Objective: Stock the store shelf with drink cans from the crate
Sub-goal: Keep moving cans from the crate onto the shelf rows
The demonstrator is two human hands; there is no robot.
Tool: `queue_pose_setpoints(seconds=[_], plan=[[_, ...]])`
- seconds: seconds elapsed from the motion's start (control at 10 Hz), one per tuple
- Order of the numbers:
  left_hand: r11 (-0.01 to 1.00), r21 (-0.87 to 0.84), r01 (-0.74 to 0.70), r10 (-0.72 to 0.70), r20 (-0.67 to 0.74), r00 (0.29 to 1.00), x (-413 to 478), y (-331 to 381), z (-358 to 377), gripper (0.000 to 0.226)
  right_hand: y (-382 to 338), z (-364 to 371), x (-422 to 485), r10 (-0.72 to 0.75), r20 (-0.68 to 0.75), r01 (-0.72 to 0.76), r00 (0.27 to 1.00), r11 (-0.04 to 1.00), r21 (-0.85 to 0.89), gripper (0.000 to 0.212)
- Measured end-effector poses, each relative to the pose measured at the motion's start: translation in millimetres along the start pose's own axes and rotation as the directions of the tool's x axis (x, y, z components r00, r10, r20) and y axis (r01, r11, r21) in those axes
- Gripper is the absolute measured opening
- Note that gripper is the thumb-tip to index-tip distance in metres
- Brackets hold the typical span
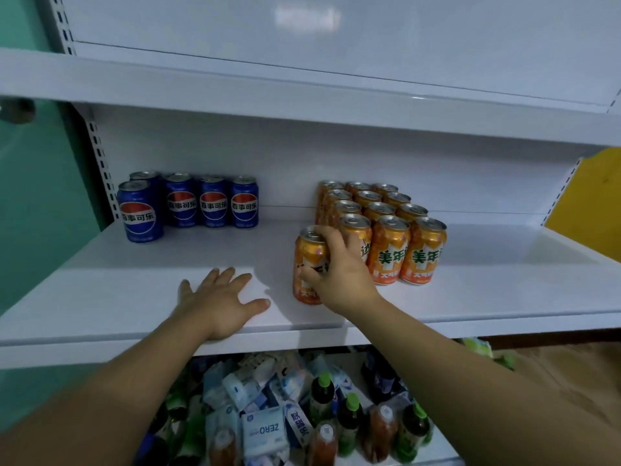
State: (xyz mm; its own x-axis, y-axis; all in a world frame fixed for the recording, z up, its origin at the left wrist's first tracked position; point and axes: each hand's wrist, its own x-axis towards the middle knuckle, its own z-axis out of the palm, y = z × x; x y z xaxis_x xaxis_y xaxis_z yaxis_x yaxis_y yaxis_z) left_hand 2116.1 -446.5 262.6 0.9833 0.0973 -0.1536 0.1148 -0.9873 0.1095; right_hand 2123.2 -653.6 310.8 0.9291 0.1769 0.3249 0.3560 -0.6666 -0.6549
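Mid-frame, the right hand [339, 274] has its fingers [331, 237] clamped on an upright orange can [307, 253] on the shelf [134, 297], just left of the orange block [389, 250]. The left hand [218, 297] lies flat on the shelf, fingers apart. Blue cans [188, 203] stand upper left.

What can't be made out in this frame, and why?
Head view, all:
Orange can: label mostly covered by the right hand gripping it.
Orange can block: rear rows show only tops, behind the front row.
Rear blue can: body hidden by the front blue can.
Crate: none identifiable; bottles and packets below are cut off by the shelf edge and arms.
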Motion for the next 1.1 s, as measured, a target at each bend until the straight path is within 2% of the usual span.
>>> queue_pose_setpoints(seconds=[0.2, 0.4, 0.7, 0.9, 1.1], plan=[[1.000, -0.030, 0.001, -0.002, -0.039, 0.999, 2, -3, 3, 0.081, 0, 12, 12, -0.008, 0.000, 0.008, 1.000, 0.992, -0.128, 0.072], [0.998, -0.062, -0.007, 0.004, -0.052, 0.999, 2, -5, 3, 0.081, 4, -1, 4, -0.018, 0.006, 0.019, 1.000, 0.994, -0.106, 0.069], [0.999, -0.033, -0.017, 0.016, -0.023, 1.000, -5, -5, 2, 0.078, 29, -32, -25, 0.017, -0.062, -0.024, 0.998, 0.994, -0.107, 0.071], [1.000, -0.023, -0.015, 0.014, -0.028, 0.999, -2, -4, 3, 0.080, 45, -41, -25, -0.006, -0.128, -0.018, 0.992, 0.983, -0.183, 0.079], [0.999, -0.029, -0.013, 0.012, -0.031, 0.999, 1, -5, 4, 0.080, 49, -43, -26, -0.008, -0.133, -0.012, 0.991, 0.989, -0.146, 0.082]])
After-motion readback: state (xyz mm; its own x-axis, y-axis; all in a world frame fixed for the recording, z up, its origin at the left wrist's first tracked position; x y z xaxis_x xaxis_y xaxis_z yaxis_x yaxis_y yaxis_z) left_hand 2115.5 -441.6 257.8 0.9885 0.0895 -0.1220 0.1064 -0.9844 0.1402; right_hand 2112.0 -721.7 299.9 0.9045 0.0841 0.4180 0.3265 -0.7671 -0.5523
